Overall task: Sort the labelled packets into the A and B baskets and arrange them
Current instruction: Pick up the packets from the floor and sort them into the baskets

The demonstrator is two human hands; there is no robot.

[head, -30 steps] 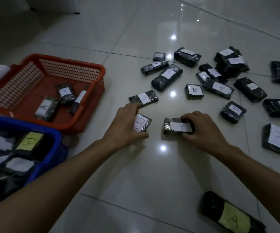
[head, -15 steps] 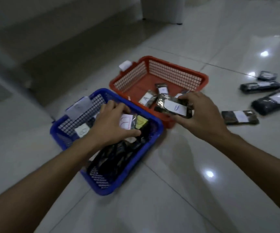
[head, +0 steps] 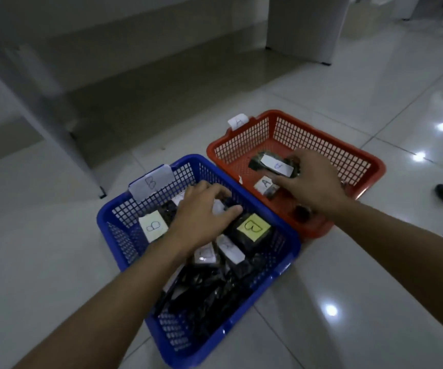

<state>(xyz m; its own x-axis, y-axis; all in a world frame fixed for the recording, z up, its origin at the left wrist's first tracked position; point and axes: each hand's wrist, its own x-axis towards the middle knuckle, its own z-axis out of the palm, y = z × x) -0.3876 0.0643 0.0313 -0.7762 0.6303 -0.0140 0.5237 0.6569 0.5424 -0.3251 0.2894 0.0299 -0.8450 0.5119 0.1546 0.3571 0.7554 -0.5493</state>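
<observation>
1. A-labelled packet [head: 275,164]: held low inside the orange basket [head: 369,179], near its middle, white label up. Right hand [head: 313,182] grips its right end, fingers closed around it; most of the packet sticks out left of the fingertips. Can't tell if it's touching the basket floor yet.
2. Second A packet [head: 266,185] lies just near of it on the basket floor, close to the right thumb. Another dark packet [head: 303,213] sits in the near corner, partly under the wrist.
3. Left hand [head: 201,217] is down in the blue basket [head: 289,259], palm down, fingers spread and curled over the packets. A bit of white label shows under the fingertips; can't tell whether it's gripping that packet or just pressing on it.
4. Blue basket is much fuller: yellow-labelled B packet [head: 253,227] just right of the left hand, white-labelled B packet [head: 153,228] just left of it, more piled toward the near end.
5. Basket tags: A tag [head: 238,121] on the orange far-left corner, B tag [head: 151,183] on the blue far rim. Both hands match their baskets.
6. Risks, my read: both hands releasing at once with one pair of eyes, so one drop goes unwatched. End grip on the A packet means it may tip and land label-down or across the other A packet, untidy for arranging. Blue pile is loose; the left hand may knock labels face-down.
</observation>
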